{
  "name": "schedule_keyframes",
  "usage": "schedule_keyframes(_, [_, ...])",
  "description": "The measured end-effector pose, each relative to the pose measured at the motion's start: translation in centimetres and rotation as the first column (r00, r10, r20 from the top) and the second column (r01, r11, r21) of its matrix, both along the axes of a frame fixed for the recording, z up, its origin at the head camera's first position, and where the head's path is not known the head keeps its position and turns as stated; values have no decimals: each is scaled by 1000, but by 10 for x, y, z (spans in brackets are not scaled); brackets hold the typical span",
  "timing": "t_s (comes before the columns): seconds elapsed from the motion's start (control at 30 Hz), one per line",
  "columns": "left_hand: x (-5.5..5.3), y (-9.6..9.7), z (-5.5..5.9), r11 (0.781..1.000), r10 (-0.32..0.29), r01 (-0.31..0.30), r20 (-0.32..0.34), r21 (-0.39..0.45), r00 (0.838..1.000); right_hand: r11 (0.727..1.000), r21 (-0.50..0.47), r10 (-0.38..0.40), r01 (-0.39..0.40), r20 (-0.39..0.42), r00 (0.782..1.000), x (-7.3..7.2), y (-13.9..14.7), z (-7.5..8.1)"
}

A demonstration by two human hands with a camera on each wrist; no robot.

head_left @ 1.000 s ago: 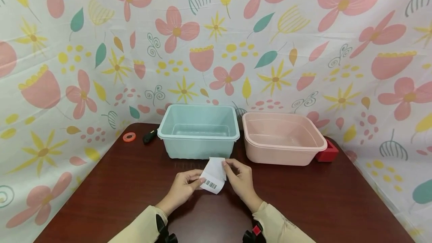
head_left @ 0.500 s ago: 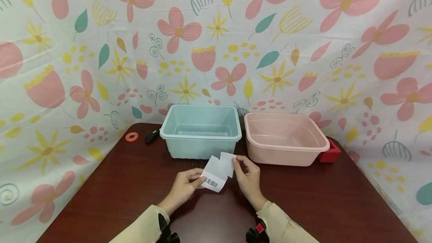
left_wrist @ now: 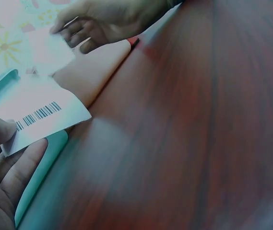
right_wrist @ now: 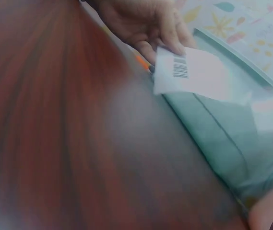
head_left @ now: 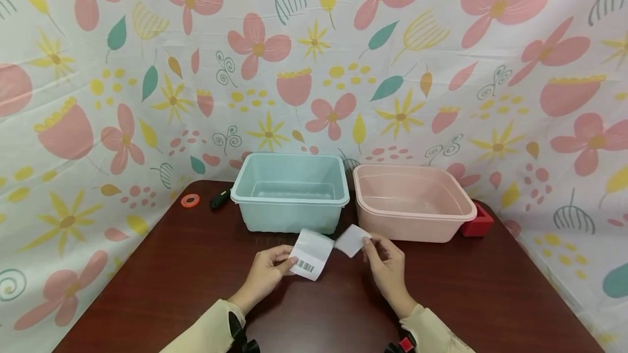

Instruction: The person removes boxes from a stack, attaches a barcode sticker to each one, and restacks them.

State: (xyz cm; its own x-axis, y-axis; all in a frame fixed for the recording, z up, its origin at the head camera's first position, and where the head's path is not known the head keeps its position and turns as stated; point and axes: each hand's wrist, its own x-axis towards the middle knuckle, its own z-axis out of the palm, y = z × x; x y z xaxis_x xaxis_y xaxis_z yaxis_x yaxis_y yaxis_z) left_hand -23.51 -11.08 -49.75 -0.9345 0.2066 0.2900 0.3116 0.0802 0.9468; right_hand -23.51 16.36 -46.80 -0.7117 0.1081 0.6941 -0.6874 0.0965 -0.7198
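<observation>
Over the dark-red table (head_left: pixel 147 287), before the blue tub (head_left: pixel 289 217), the left hand (head_left: pixel 265 272) pinches a barcoded slip (head_left: pixel 312 250) and the right hand (head_left: pixel 390 268) a smaller piece (head_left: pixel 352 241) beside it, seemingly mid-tear, so the next move likely calls for clean parting.

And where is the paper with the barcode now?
In the head view, the barcode paper is pinched in the left hand, just in front of the pale blue basin.
</observation>
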Motion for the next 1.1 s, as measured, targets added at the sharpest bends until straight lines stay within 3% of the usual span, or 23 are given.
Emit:
schedule_keyframes(0.13, [2,7,-2,1000,-29,29,19,-10,999,1000,-10,-19,20,64,998,7,19,-1])
schedule_keyframes(0.27, [6,20,-2,997,-72,72,64,2,995,999,-44,27,-23,88,996,1,32,-16])
schedule_keyframes(0.37, [7,31,-4,996,-93,92,100,11,991,993,-82,96,-90,65,993,-8,34,-29])
schedule_keyframes(0.6, [4,80,-11,987,-161,164,152,-5,975,982,-104,160,-159,-4,987,-5,22,-30])
schedule_keyframes(0.77, [3,110,-14,976,-202,209,102,-63,974,985,-55,163,-166,-61,985,5,8,-30])
schedule_keyframes(0.87, [2,119,-14,975,-141,142,17,-171,990,979,-32,196,-201,-111,974,8,2,-30])
schedule_keyframes(0.93, [1,120,-13,965,-59,38,-73,-260,996,979,-30,194,-200,-133,972,9,1,-30])
schedule_keyframes(1.03, [1,118,-12,930,63,-131,-203,-343,977,985,-45,160,-168,-140,977,9,1,-29])
schedule_keyframes(1.1, [0,116,-11,911,124,-208,-245,-356,962,991,-44,121,-128,-139,983,8,2,-28])
